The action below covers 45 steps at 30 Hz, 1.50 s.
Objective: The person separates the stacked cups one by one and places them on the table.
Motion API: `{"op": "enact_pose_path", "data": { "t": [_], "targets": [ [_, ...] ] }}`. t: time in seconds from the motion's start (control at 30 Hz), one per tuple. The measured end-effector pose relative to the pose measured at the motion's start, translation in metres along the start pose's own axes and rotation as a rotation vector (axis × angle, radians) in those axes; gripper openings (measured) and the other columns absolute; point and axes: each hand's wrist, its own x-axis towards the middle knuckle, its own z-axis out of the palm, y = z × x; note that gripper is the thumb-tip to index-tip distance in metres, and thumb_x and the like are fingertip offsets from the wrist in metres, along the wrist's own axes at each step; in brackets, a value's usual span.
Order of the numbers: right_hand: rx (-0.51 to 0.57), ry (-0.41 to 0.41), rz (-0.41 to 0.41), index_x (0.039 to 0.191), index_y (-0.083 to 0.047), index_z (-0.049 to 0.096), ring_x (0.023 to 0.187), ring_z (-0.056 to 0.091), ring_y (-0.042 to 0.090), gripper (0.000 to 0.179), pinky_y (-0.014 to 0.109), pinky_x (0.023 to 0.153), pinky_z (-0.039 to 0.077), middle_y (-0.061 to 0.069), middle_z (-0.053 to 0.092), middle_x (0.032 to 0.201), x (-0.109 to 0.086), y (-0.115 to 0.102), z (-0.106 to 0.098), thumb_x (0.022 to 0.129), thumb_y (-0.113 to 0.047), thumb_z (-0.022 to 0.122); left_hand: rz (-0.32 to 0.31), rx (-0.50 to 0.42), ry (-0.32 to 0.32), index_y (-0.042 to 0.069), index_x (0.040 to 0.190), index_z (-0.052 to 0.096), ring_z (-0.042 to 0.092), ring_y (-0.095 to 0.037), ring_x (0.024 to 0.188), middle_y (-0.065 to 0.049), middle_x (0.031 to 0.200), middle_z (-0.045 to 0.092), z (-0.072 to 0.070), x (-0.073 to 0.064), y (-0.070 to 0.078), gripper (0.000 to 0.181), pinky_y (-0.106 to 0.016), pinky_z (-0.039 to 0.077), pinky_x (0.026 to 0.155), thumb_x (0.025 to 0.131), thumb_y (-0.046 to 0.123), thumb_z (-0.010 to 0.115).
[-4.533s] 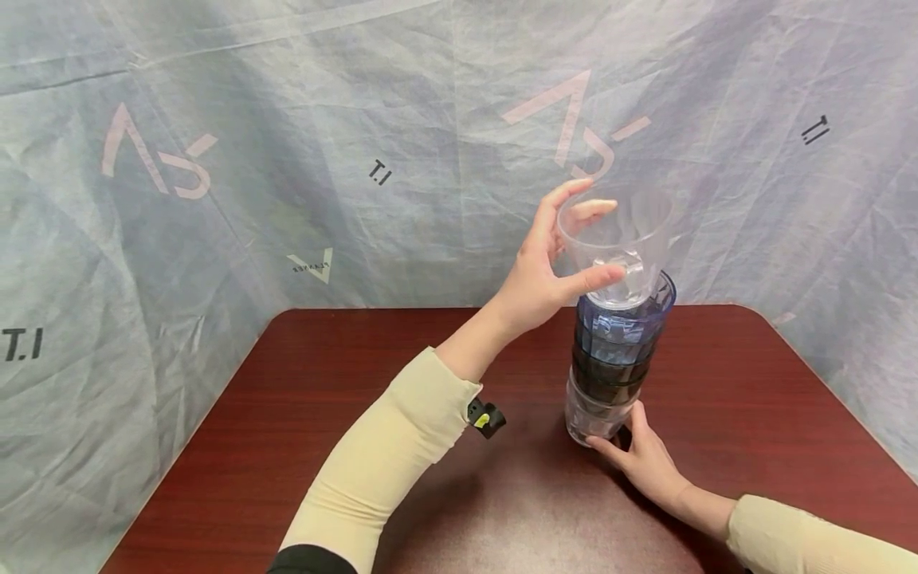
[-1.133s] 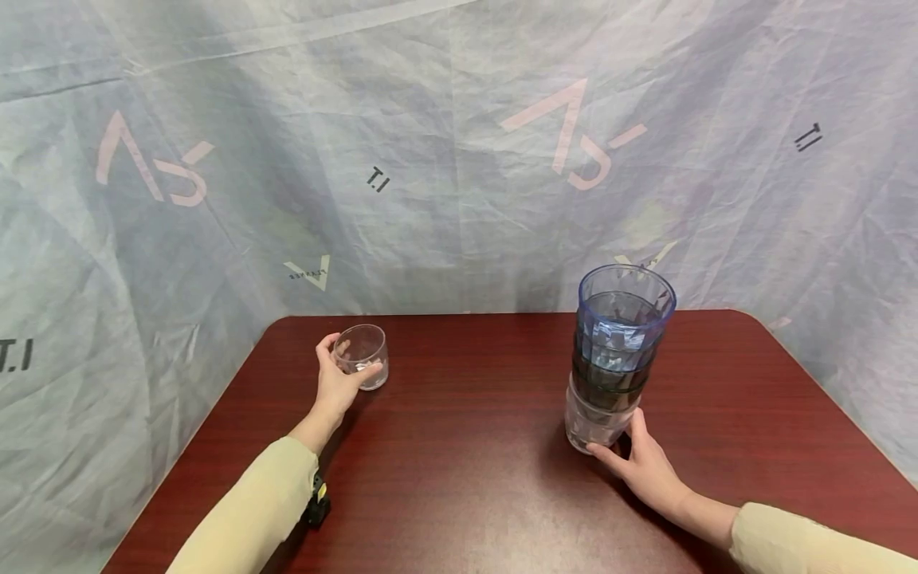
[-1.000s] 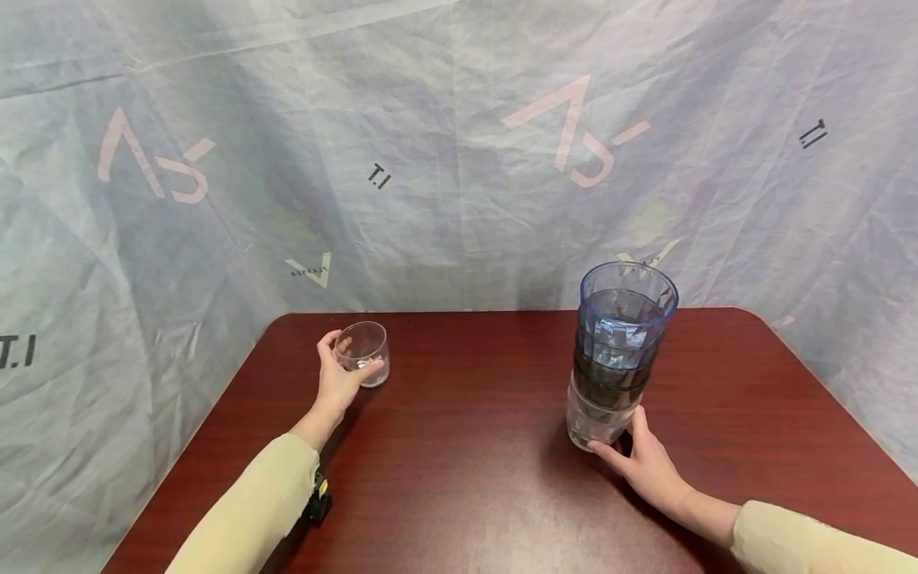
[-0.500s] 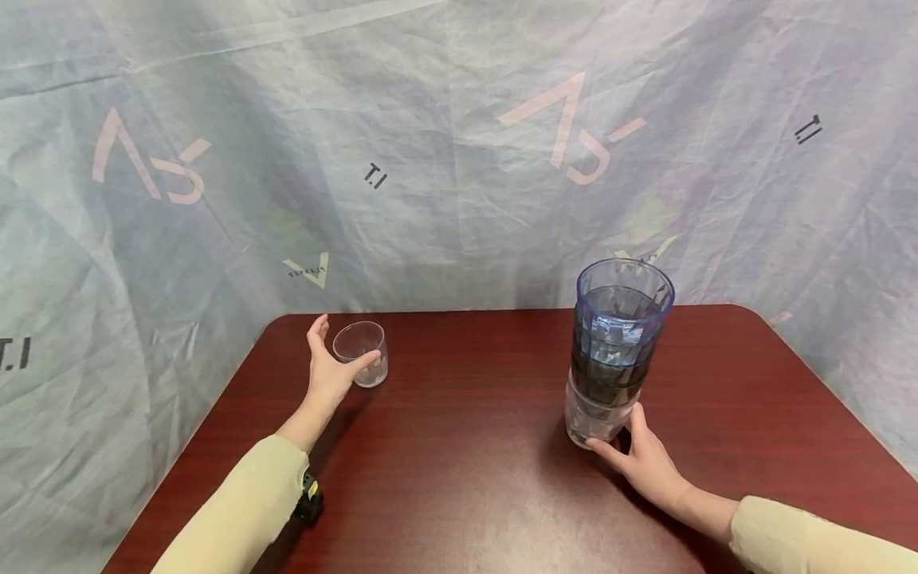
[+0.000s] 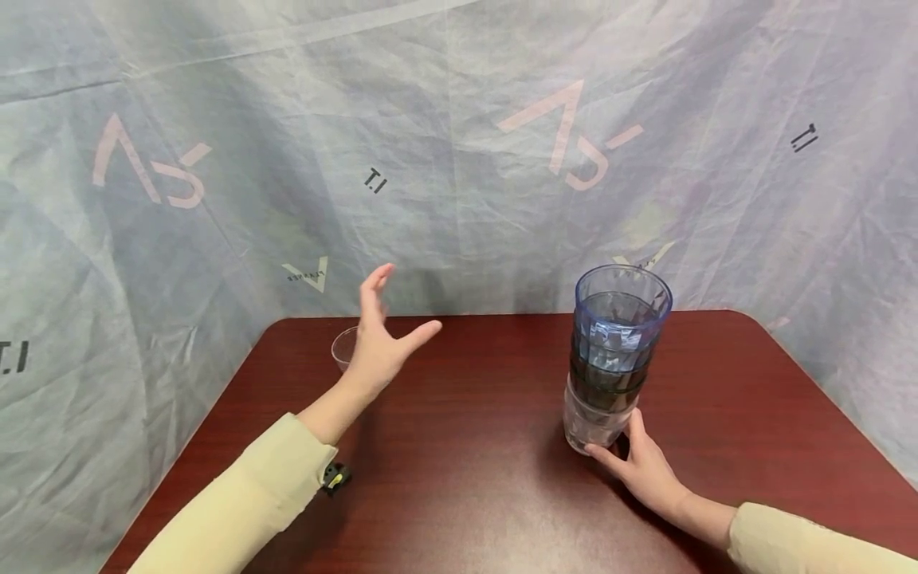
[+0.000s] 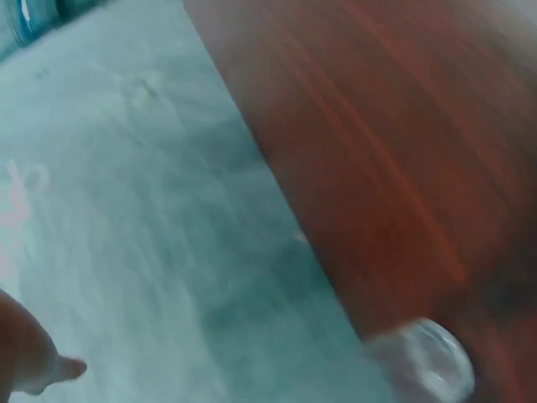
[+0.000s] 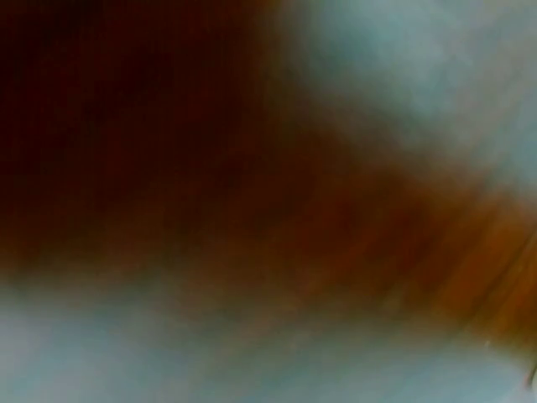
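On the right of the head view stands a tall stack of nested tumblers: a blue tumbler (image 5: 622,319) on top, dark grey tumblers (image 5: 606,387) below it, a clear tumbler (image 5: 591,422) at the bottom. My right hand (image 5: 649,474) holds the stack low down, thumb in front and the fingers partly hidden behind. My left hand (image 5: 380,347) is in the air with thumb and fingers spread, nothing between them. Behind it, a single clear tumbler (image 5: 344,344) stands at the table's far left, mostly hidden; the left wrist view shows this tumbler (image 6: 440,361) at the lower right.
The dark red wooden table (image 5: 459,446) has rounded far corners. A grey printed cloth (image 5: 459,199) hangs behind and around it, close to its back edge. The right wrist view is blurred brown and grey.
The clear tumbler, lifted off the stack top by my left hand, now stands at the far left, let go. My left hand has since moved up and right. My right hand stays at the stack.
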Motion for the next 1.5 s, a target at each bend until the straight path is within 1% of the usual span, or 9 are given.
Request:
{"op": "enact_pose_path", "data": {
  "t": [0.13, 0.23, 0.37, 0.53, 0.67, 0.8, 1.07, 1.23, 1.5],
  "targets": [
    [0.010, 0.001, -0.003, 0.131, -0.004, 0.030, 0.123, 0.047, 0.035, 0.067, 0.008, 0.088, 0.030, 0.025, 0.052, 0.133, 0.000, 0.000, 0.001, 0.086, -0.024, 0.077, 0.016, -0.070, -0.103, 0.008, 0.148, 0.021, 0.018, -0.012, 0.143, -0.004, 0.155, 0.025, 0.020, 0.008, 0.001, 0.087, -0.041, 0.020, 0.113, 0.081, 0.002, 0.076],
    [0.016, 0.006, -0.014, 0.131, -0.004, 0.031, 0.123, 0.048, 0.036, 0.067, 0.007, 0.088, 0.029, 0.024, 0.053, 0.132, 0.000, 0.001, 0.002, 0.085, -0.022, 0.077, 0.045, -0.101, -0.158, 0.015, 0.149, 0.022, 0.019, -0.009, 0.142, 0.000, 0.155, 0.025, 0.035, 0.015, -0.006, 0.089, -0.043, 0.022, 0.112, 0.080, 0.005, 0.078],
    [0.014, 0.011, -0.023, 0.132, -0.004, 0.030, 0.123, 0.048, 0.036, 0.069, 0.007, 0.089, 0.028, 0.024, 0.053, 0.132, 0.000, 0.001, 0.001, 0.085, -0.022, 0.078, 0.082, -0.140, -0.233, 0.020, 0.149, 0.024, 0.021, -0.007, 0.141, 0.004, 0.154, 0.028, 0.053, 0.023, -0.004, 0.088, -0.047, 0.024, 0.111, 0.080, 0.009, 0.078],
    [0.017, 0.015, -0.019, 0.132, -0.005, 0.030, 0.122, 0.048, 0.035, 0.069, 0.007, 0.089, 0.028, 0.023, 0.054, 0.132, -0.001, 0.001, 0.001, 0.085, -0.022, 0.078, 0.099, -0.189, -0.304, 0.019, 0.148, 0.025, 0.022, -0.004, 0.140, 0.008, 0.152, 0.029, 0.073, 0.033, 0.005, 0.086, -0.047, 0.024, 0.111, 0.081, 0.018, 0.079],
    [0.019, 0.011, -0.018, 0.132, -0.005, 0.031, 0.122, 0.049, 0.034, 0.068, 0.008, 0.089, 0.030, 0.021, 0.054, 0.132, -0.001, 0.001, 0.002, 0.085, -0.023, 0.078, 0.090, -0.223, -0.346, 0.017, 0.148, 0.025, 0.023, -0.003, 0.139, 0.009, 0.152, 0.031, 0.086, 0.039, 0.012, 0.086, -0.048, 0.026, 0.110, 0.081, 0.015, 0.079],
    [0.012, 0.003, -0.014, 0.131, -0.005, 0.031, 0.123, 0.049, 0.034, 0.068, 0.012, 0.089, 0.032, 0.022, 0.054, 0.132, -0.001, 0.001, 0.002, 0.085, -0.024, 0.077, 0.087, -0.259, -0.411, 0.017, 0.147, 0.025, 0.026, -0.003, 0.139, 0.007, 0.152, 0.033, 0.098, 0.042, 0.017, 0.084, -0.049, 0.027, 0.109, 0.081, 0.008, 0.076],
    [-0.006, -0.006, -0.007, 0.134, -0.007, 0.028, 0.124, 0.047, 0.035, 0.069, 0.026, 0.090, 0.039, 0.022, 0.051, 0.135, -0.001, 0.004, 0.000, 0.087, -0.025, 0.076, 0.104, -0.285, -0.516, 0.019, 0.149, 0.024, 0.029, -0.009, 0.138, 0.002, 0.152, 0.035, 0.120, 0.043, 0.022, 0.087, -0.042, 0.030, 0.109, 0.080, 0.003, 0.076],
    [0.002, 0.006, -0.018, 0.133, -0.006, 0.029, 0.122, 0.049, 0.033, 0.069, 0.019, 0.090, 0.037, 0.021, 0.053, 0.134, -0.001, 0.003, 0.000, 0.086, -0.023, 0.076, 0.102, -0.308, -0.566, 0.019, 0.148, 0.023, 0.031, -0.010, 0.137, -0.003, 0.150, 0.038, 0.134, 0.041, 0.021, 0.088, -0.038, 0.033, 0.107, 0.080, 0.001, 0.076],
    [0.007, 0.025, -0.035, 0.132, -0.006, 0.031, 0.119, 0.050, 0.030, 0.069, 0.009, 0.088, 0.031, 0.020, 0.054, 0.132, -0.002, 0.004, 0.001, 0.084, -0.021, 0.078, 0.136, -0.409, -0.633, 0.015, 0.147, 0.024, 0.040, -0.011, 0.133, -0.013, 0.144, 0.044, 0.150, 0.037, 0.023, 0.091, -0.029, 0.035, 0.106, 0.076, -0.011, 0.075]
  ]
}}
